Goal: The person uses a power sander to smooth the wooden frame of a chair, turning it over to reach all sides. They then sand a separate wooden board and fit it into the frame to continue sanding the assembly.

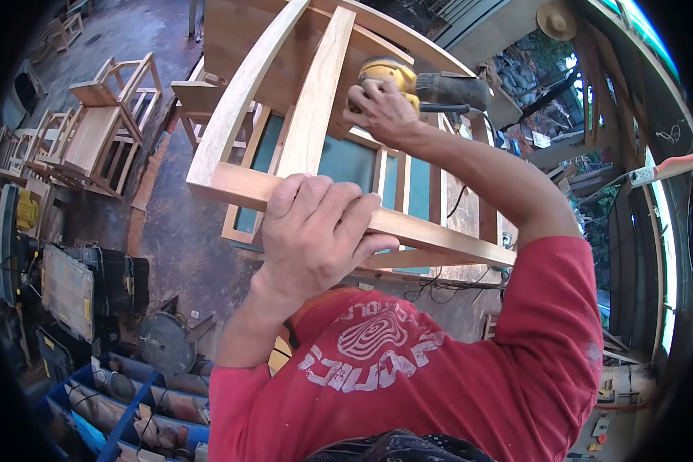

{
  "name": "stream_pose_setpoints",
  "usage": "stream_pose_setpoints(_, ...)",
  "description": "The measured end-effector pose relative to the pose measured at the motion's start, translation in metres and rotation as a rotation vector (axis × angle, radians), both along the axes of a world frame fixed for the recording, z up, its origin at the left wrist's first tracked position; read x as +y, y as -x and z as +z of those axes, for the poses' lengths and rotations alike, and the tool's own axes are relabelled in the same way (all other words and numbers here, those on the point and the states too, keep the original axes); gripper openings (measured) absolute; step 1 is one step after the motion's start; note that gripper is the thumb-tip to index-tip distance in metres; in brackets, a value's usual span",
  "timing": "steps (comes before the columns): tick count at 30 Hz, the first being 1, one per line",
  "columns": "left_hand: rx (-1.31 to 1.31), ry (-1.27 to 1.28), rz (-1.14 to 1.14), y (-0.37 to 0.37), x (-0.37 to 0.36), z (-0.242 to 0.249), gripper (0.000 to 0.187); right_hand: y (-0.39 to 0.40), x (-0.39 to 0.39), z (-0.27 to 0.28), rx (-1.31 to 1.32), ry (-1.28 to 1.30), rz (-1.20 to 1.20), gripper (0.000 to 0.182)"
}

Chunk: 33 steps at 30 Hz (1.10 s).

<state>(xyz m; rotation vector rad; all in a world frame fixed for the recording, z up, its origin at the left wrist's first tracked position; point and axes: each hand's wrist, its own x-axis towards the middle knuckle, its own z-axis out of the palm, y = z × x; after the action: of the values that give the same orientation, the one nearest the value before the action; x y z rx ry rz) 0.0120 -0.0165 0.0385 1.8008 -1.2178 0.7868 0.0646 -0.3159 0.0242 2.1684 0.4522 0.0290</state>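
Note:
A pale wooden frame with a curved side piece and a long slat stands tilted in front of me. My left hand is closed over its near rail, fingers wrapped across the top. Farther in, my right hand grips the yellow power sander from above. A black dust canister sticks out to the sander's right. The sander's underside is hidden, so its contact with the wood cannot be made out.
Beneath the frame is a worktop with green panels and loose cords. Wooden chairs stand at left. Tool cases and a blue divided bin sit at lower left. A power strip hangs at right.

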Motion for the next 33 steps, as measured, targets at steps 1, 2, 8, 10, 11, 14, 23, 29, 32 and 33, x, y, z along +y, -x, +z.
stream_pose_setpoints(1,-0.006,0.001,0.004,-0.002,0.0,-0.001,0.052,0.003,-0.001,0.006,-0.017,-0.028,0.01,0.032)
stream_pose_setpoints(2,-0.009,0.001,0.005,-0.001,0.0,-0.002,0.052,0.003,-0.003,0.013,-0.034,-0.048,0.035,0.033)
stream_pose_setpoints(8,0.014,0.017,-0.006,-0.001,-0.004,0.0,0.051,-0.016,0.021,0.02,-0.006,0.075,-0.038,0.029)
stream_pose_setpoints(10,0.014,0.017,-0.004,0.0,-0.004,0.003,0.051,-0.023,0.026,0.011,0.017,0.125,-0.035,0.025)
stream_pose_setpoints(11,0.026,0.01,0.0,0.0,-0.004,0.004,0.05,-0.023,0.023,0.005,0.017,0.13,0.008,0.024)
stream_pose_setpoints(14,0.032,0.0,0.0,0.0,-0.003,0.004,0.049,-0.013,0.009,-0.009,0.057,0.108,0.058,0.025)
stream_pose_setpoints(23,-0.108,0.046,0.054,0.002,-0.002,-0.011,0.046,0.073,-0.001,0.089,0.125,-0.149,-0.31,0.031)
stream_pose_setpoints(29,0.393,0.425,0.228,0.036,0.007,-0.097,0.09,0.11,-0.017,0.161,-0.235,-0.561,-0.216,0.05)
stream_pose_setpoints(32,0.752,0.422,0.073,0.036,-0.003,-0.119,0.092,0.099,-0.037,0.187,-0.326,-0.916,-0.277,0.073)
stream_pose_setpoints(33,0.777,0.355,0.139,0.036,-0.006,-0.122,0.091,0.093,-0.04,0.193,-0.323,-0.971,-0.268,0.073)
